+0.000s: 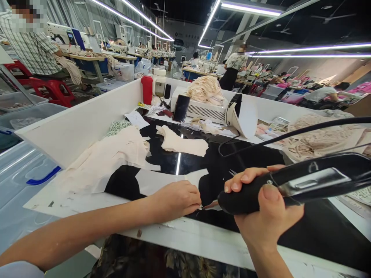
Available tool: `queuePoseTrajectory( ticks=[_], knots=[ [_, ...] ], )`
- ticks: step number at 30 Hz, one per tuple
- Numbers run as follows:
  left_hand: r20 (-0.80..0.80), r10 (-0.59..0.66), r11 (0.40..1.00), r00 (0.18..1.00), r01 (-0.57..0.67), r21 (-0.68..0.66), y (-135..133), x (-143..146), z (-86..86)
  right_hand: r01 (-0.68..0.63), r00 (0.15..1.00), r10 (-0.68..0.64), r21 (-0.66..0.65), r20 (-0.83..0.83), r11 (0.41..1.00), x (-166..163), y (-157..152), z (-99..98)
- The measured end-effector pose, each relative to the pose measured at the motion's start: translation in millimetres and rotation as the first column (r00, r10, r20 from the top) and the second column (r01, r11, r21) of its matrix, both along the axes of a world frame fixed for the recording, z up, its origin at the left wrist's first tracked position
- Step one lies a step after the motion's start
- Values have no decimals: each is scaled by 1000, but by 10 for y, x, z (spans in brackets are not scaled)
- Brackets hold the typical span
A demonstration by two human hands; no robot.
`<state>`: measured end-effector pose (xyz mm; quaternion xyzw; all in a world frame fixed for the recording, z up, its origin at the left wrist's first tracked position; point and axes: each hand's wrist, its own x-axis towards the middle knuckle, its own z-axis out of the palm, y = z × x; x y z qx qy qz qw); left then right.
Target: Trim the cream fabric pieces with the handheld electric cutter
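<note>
A pale cut fabric piece (162,180) with curved edges lies flat on the black glossy work surface (249,156). My left hand (176,200) rests on its near right part, fingers curled and closed on the edge. My right hand (269,208) grips a black corded hand tool (252,195) with a silver panel on its body. The tool's thin metal tip (212,205) points left, close beside my left fingertips; whether it touches the fabric I cannot tell. Beyond lies a small stack of cream fabric pieces (184,141). A larger cream pile (110,156) spreads on the left.
The tool's black cable (292,133) arches over the right side. At the back stand a red cup (147,89), a phone (181,108), a white lamp-like cone (246,116) and a white vented box (203,112) topped with fabric. Low white walls (78,135) edge the table.
</note>
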<state>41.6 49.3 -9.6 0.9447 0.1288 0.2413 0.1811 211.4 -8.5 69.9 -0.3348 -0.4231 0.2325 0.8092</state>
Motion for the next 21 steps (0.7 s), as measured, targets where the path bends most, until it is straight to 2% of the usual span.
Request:
queuePoseTrajectory(
  ticks=[10,15,21],
  knots=[
    [28,-4,1000,1000,4,12,4,5,-38,-2,1000,2,-15,21,1000,-10,8,-38],
    [-16,-9,996,1000,11,93,23,15,16,5,1000,-4,-26,31,1000,-31,-5,-37],
    [-66,54,992,996,-46,121,42,64,14,7,999,-7,-25,31,1000,-35,-9,-43]
  ],
)
